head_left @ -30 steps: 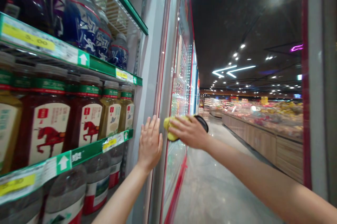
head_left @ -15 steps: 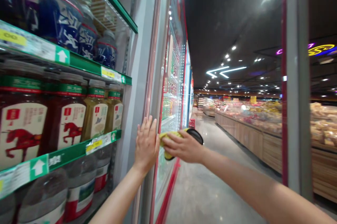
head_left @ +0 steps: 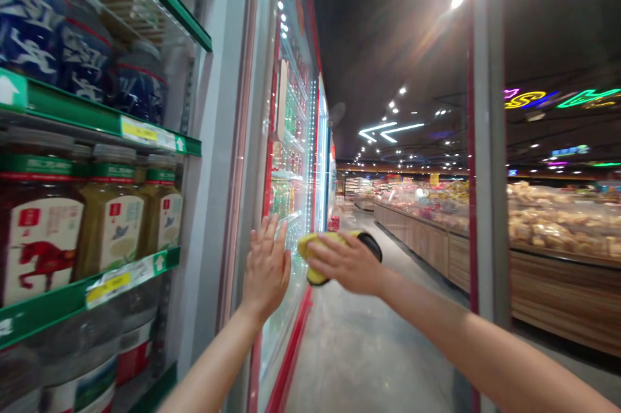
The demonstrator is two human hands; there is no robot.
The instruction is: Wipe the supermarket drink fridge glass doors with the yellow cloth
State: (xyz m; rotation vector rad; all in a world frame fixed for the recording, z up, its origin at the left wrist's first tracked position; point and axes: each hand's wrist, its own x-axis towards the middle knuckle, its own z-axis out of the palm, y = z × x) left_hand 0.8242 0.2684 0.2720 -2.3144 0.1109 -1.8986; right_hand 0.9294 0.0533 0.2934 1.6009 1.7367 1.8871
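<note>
My left hand (head_left: 266,268) is raised at the grey frame (head_left: 245,193) of the cooler, palm forward with its fingers stretched up and nothing held; whether it touches the frame is unclear. Just right of it, my right hand (head_left: 352,262) lies over a yellow cloth with a black edge (head_left: 317,275), fingers spread across it and pressing toward the glass door (head_left: 286,193). Part of the cloth is hidden under the palm.
Shelves at left hold brown and yellow drink bottles (head_left: 43,225), blue bottles (head_left: 80,57) and clear bottles (head_left: 80,368). A grey post (head_left: 490,160) stands at right, before wooden produce counters (head_left: 563,290). An aisle floor (head_left: 359,342) runs ahead.
The view has turned right, so shelves and door frame have slid left. My right hand and the cloth sit slightly farther right, with more space from my left hand.
</note>
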